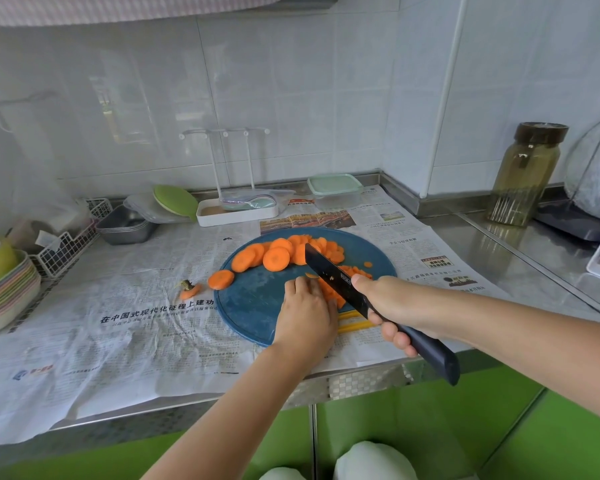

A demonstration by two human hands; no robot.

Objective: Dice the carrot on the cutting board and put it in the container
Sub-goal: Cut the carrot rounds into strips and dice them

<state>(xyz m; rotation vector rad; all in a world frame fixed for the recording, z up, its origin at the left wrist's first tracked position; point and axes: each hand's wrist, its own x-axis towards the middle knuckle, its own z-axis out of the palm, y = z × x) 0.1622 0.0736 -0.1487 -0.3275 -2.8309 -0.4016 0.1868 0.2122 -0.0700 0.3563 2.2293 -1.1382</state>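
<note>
A round blue cutting board (253,306) lies on newspaper (136,306) spread over the steel table (482,244). Carrot slices (276,258) overlap in a fan along the board's twelve o'clock side, and one loose slice (221,279) sits on its rim at about ten o'clock. Near the board's middle, the left hand (305,313) bears down with curled fingers on a small heap of carrot pieces (330,291), its knuckles just beside the blade. The right hand (392,306) is wrapped round the dark handle of a black knife (329,271), whose blade slants from five o'clock toward eleven o'clock across the pieces, its tip over the fan. A cut-off carrot top (189,289) lies on the newspaper off the board at nine o'clock. The container (335,190), clear with a mint-green lid on, stands well apart at the board's one o'clock, against the wall. A tinted glass jar (525,174) stands at two o'clock, and stacked bowls (4,296) at nine o'clock.
</note>
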